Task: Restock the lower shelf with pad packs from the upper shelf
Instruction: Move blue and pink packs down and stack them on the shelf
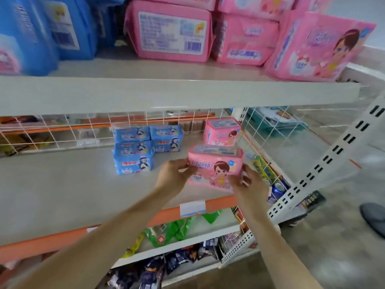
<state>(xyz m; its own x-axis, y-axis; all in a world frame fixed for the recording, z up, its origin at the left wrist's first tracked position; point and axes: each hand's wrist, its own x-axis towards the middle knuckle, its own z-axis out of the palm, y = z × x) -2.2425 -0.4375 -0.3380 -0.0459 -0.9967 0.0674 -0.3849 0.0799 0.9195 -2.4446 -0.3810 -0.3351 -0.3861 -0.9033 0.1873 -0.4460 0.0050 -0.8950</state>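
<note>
A pink pad pack [215,166] stands upright on the lower shelf [62,184], near its right end. My left hand [176,174] grips its left side and my right hand [249,184] grips its right side. Behind it another pink pack [221,132] stands by the wire back. To the left, several blue pad packs [143,147] sit in a cluster. On the upper shelf [166,94] lie more pink packs [170,31], one leaning pink pack [318,49] at the right end, and blue packs [41,28] at the left.
A white wire grid [83,130] backs the lower shelf, and a wire side panel [268,126] closes its right end. Green snack bags [166,232] and dark packets [158,265] fill the shelves below. A slotted white upright [333,155] stands at right. A shoe [373,217] shows on the floor.
</note>
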